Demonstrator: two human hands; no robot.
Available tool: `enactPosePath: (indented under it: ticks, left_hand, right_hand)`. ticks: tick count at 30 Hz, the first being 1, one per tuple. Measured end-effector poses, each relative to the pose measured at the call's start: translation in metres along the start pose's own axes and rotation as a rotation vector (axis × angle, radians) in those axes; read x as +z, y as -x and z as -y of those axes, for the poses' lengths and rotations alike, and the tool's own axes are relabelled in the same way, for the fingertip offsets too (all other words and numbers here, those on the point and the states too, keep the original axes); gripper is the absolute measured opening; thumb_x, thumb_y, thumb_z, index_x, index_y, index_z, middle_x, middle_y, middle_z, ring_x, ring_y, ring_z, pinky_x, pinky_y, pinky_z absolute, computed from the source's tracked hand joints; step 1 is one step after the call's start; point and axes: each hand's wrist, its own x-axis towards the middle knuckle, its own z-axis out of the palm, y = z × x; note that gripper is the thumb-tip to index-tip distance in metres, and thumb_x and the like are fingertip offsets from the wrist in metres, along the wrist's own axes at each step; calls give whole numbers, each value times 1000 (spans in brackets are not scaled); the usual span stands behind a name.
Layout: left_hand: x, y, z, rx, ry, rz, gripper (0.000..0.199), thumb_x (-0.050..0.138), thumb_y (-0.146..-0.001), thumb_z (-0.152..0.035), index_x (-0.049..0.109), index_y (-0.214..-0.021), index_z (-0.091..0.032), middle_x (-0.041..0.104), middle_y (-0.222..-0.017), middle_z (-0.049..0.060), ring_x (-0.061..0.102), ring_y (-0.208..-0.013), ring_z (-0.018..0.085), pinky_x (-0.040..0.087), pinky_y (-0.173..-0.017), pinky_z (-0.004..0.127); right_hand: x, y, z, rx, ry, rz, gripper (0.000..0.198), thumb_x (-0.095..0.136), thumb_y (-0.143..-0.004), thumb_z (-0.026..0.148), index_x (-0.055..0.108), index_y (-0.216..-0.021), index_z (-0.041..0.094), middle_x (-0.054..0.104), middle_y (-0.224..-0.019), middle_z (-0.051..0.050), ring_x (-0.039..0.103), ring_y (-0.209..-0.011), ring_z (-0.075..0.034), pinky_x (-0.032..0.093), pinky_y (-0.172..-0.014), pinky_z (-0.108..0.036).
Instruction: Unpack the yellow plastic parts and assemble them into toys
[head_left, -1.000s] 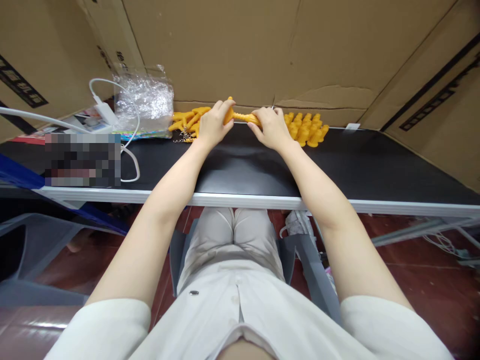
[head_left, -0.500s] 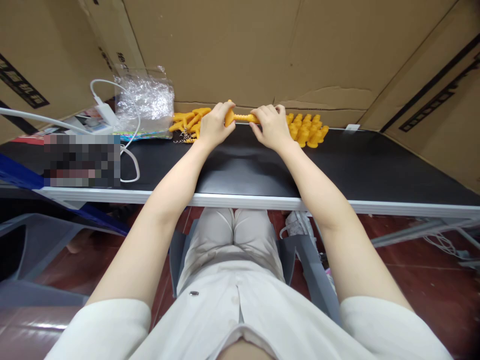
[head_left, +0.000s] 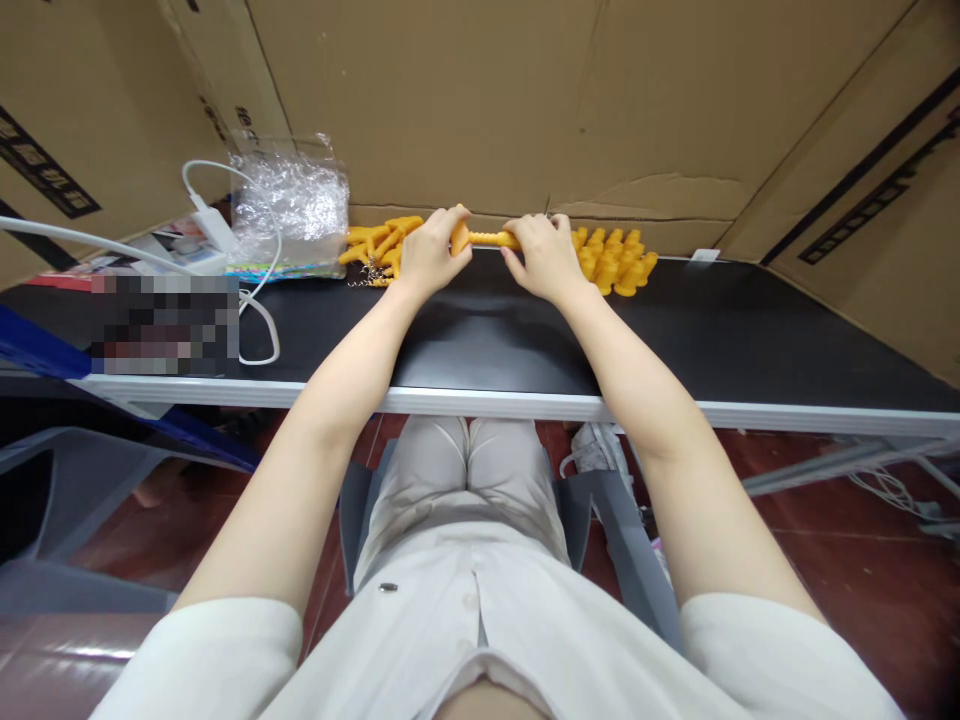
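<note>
A yellow plastic piece with a ridged, rod-like middle (head_left: 490, 239) stretches between my hands above the back of the black table. My left hand (head_left: 426, 252) is closed around its wider left end, thumb towards me. The fingers of my right hand (head_left: 547, 256) are closed on the other end, which they mostly cover. Just left of my left hand lies a pile of yellow branching pieces (head_left: 367, 243) with small metal chains (head_left: 369, 274). Upright yellow peg-like pieces (head_left: 615, 262) stand in rows beside my right hand.
Clear plastic bags (head_left: 289, 205) lie at the back left, near a white charger (head_left: 215, 226) and its looping cable (head_left: 264, 335). A cardboard wall (head_left: 465, 110) closes off the back. The table's pale front edge (head_left: 495, 402) runs below my forearms.
The yellow piece has dipped very slightly at its left end. Both hands keep the same grip and stay almost in place.
</note>
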Motion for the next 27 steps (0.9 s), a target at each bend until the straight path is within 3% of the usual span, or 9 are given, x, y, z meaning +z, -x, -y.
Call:
enactPosePath:
  ticks: [5,12,21,27]
  left_hand:
    - [3,0,-2,-3,0,-13,39,64,-92,-38,64,-129,-25,74,-135,11,71,-129,29,55,-112,41]
    - [4,0,-4,-25,-28,15,41,67,-90,-36,65,-130,-24,74,-134,11,69,-132,30,51,-117,42]
    - [0,2,-11,-59,32,23,39,69,-91,-38,67,-128,-26,75,-132,10,70,-128,31,51,-118,45]
    - [0,3,-14,-55,40,45,39,71,-90,-42,68,-125,-25,77,-124,11,71,-125,32,50,-118,45]
  right_hand:
    - [-2,-1,0,-8,44,-27,39,41,-99,25,57,-133,16,65,-134,-20,53,-129,-40,32,-111,-63]
    - [-4,-2,4,40,127,-19,40,38,-98,18,57,-133,15,64,-130,-20,54,-129,-39,34,-111,-62]
    - [-3,-1,2,8,73,-64,36,36,-104,26,61,-129,18,64,-132,-20,54,-129,-40,35,-109,-64]
    - [-1,-2,2,41,73,-110,38,33,-102,22,58,-132,17,64,-129,-19,55,-128,-40,34,-110,-66]
